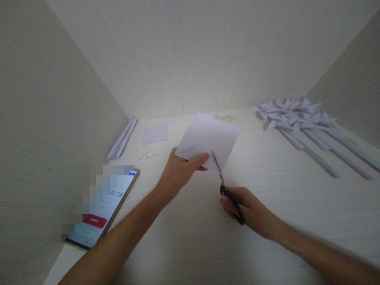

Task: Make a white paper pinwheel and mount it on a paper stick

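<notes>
The left hand (178,172) pinches a square white paper sheet (210,136) along its near edge, thumb uppermost, apparently to steady it above the pale wood-grain tabletop (184,237). The right hand (249,208) grasps black-handled metal scissors (232,201), one blade showing over the sheet's near corner. White paper pinwheels (292,114) lie beyond and right of the right hand, seemingly aside from the cutting space; a lit smartphone (114,206) lies left of the left hand.

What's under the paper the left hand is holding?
Beneath the paper, fingertips of the left hand peek out; much of those fingers and the table directly behind are covered.
</notes>
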A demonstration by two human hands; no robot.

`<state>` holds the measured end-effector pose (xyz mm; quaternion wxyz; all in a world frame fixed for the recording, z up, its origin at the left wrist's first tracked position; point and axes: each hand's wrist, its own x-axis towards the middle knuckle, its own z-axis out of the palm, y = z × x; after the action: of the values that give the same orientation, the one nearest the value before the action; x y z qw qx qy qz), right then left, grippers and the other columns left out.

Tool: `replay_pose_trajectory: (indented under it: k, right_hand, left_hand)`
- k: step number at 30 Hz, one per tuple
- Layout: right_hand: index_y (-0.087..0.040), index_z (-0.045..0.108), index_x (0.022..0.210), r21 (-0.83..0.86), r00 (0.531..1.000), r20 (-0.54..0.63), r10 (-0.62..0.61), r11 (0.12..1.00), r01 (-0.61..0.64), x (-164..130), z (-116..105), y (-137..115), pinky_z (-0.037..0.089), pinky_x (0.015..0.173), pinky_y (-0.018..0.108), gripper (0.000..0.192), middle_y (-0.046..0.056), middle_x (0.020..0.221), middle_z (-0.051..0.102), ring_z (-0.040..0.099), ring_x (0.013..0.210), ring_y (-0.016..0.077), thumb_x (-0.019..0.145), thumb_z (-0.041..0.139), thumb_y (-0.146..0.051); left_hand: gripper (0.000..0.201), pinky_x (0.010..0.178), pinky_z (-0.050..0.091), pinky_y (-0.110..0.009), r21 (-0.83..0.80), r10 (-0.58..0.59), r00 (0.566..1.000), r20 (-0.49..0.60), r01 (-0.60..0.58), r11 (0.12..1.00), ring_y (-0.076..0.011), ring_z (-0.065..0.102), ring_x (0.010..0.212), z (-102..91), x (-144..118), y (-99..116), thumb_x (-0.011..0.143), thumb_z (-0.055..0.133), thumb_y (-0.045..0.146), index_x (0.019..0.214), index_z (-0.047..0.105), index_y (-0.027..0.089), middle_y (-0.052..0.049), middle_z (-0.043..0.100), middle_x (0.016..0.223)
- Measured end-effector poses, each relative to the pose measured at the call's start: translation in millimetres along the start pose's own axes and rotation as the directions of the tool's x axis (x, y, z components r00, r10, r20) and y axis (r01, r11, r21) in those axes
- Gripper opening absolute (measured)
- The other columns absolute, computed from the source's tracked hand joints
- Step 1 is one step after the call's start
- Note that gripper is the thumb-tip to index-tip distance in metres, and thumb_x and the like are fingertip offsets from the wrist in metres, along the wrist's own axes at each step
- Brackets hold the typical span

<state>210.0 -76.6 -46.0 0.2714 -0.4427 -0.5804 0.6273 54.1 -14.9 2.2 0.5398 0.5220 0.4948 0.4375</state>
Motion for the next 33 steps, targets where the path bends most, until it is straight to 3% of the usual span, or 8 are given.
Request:
replay_pose_trajectory:
  k: [33]
  right_hand:
    - [-0.017, 0.039, 0.055, -0.024, 1.0, -0.025, 0.017, 1.0, -0.017, 3.3, 0.3, 6.2, 0.021, 0.04, 0.021, 0.037, -0.006, 0.049, 0.032, 0.026, 0.044, 0.0059, 0.076, 0.045, -0.047]
  left_hand:
    - [0.02, 0.053, 0.053, -0.021, -0.038, -0.003, 1.0, -0.018, 0.002, 0.999, -0.0137, 0.061, 0.064, 1.0, 0.5, -1.9, 0.06, 0.064, 0.022, 0.076, 0.064, 0.01, -0.004, 0.066, 0.075]
